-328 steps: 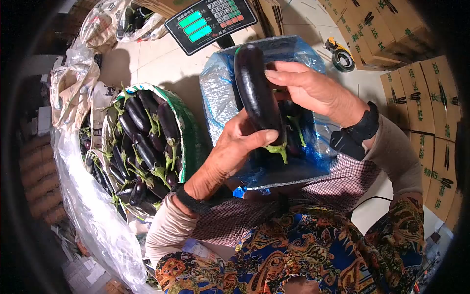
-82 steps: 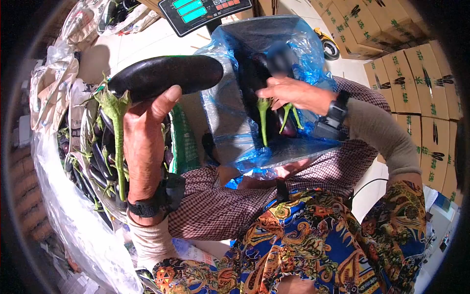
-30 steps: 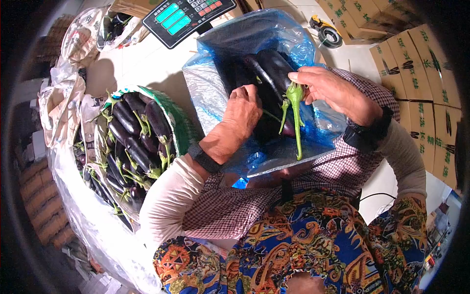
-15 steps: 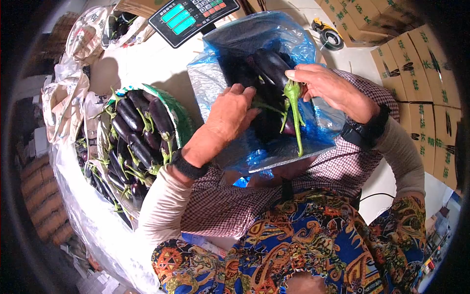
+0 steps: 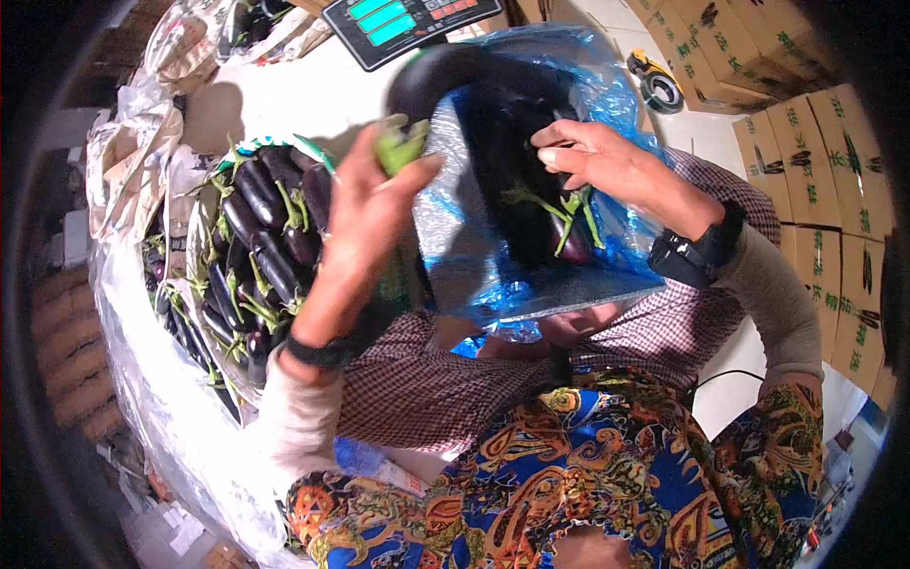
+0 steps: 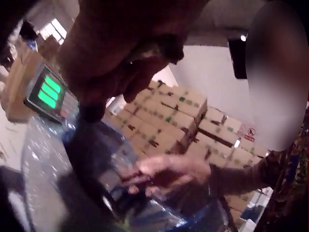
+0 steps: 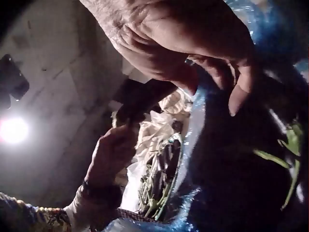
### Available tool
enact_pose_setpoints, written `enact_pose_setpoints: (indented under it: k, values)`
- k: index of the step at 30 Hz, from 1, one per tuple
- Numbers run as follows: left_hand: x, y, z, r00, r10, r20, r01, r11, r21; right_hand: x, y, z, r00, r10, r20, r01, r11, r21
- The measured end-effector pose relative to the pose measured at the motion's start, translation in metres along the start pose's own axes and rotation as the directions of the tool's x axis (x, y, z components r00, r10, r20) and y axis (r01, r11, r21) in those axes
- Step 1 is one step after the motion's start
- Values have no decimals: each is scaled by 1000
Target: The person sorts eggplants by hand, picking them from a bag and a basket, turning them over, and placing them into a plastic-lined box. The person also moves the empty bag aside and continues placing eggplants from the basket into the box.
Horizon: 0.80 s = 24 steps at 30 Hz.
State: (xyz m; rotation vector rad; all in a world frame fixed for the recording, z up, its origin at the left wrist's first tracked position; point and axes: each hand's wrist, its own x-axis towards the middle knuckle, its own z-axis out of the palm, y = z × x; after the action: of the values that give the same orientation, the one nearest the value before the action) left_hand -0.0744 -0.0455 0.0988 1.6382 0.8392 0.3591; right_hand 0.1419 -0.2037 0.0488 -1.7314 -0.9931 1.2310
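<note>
In the head view my left hand (image 5: 360, 204) grips an eggplant (image 5: 427, 81) by its green stem end. The dark body reaches right, over the far left corner of the box. This box has a blue plastic liner (image 5: 450, 256) and holds several eggplants (image 5: 573, 245) with green stems. Over it hovers my right hand (image 5: 611, 169), fingers loosely bent. The right wrist view shows that hand (image 7: 193, 38) with its fingertips hanging and nothing between them. In the left wrist view the left hand is a dark shape close to the camera.
A green-edged sack full of eggplants (image 5: 275, 266) stands left of the box, with clear plastic sheeting (image 5: 161, 417) around it. A lit scale display (image 5: 408, 28) is beyond the box. Printed cartons (image 5: 796, 180) are stacked at right, near a tape dispenser (image 5: 656, 87).
Half a second ago the right hand held an eggplant's stem end in the box; it has let go. The left hand has risen to the far left, carrying an eggplant.
</note>
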Motion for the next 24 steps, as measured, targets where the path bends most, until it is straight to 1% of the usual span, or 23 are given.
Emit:
enact_pose_setpoints:
  k: [1,3,5,6,7,8,9,10,11,12,13,15,16,17,19,20,23,24]
  values:
    - [-7,0,-13,997,65,-49,-60,994,95,-1,21,-6,999,37,-38,-34,996,77]
    - [-15,-5,-44,984,58,-166,-23,978,206,-4,40,-9,968,251,-20,-248,964,96]
    - [-17,-5,-62,956,72,-286,-16,981,193,-5,45,-2,930,367,10,-367,930,-20]
    - [-13,-10,-76,939,87,-333,-13,976,219,-3,46,2,932,361,-33,-360,911,-202]
    - [-3,-28,-93,914,205,-350,-116,959,260,-1,47,4,935,346,-73,-347,859,-377]
    - [-2,-37,-106,907,185,-378,-77,956,283,3,54,4,942,325,-89,-337,903,-266]
    - [1,-45,-121,899,166,-404,-38,951,306,9,62,4,935,342,-89,-354,903,-244]
    - [7,-71,-150,883,248,-398,-32,879,476,18,72,2,928,361,-88,-371,902,-222]
    - [8,-96,-172,869,263,-420,53,793,607,23,79,2,921,380,-87,-390,899,-198]
    - [5,-116,-187,853,283,-438,141,683,716,27,80,3,910,403,-99,-414,875,-251]
    - [2,-138,-199,838,308,-450,226,555,801,28,81,5,900,421,-112,-435,867,-241]
    - [-15,-155,-200,882,176,-438,321,457,830,28,81,12,877,461,-135,-480,848,-223]
    - [-21,-162,-198,891,258,-374,281,333,900,27,93,10,886,460,-63,-463,885,-53]
    - [-22,-166,-200,900,250,-357,259,353,899,29,97,11,875,483,-42,-483,875,-12]
    - [-27,-131,-172,915,233,-330,220,397,891,31,90,16,852,523,6,-522,851,62]
    - [-22,-117,-162,930,275,-244,128,381,916,35,98,16,846,534,5,-533,844,67]
    - [-9,-60,-112,970,237,-53,-116,642,758,26,95,15,907,421,-9,-410,887,213]
    - [-5,-46,-91,975,220,34,-190,740,645,27,97,15,913,409,-5,-400,895,196]
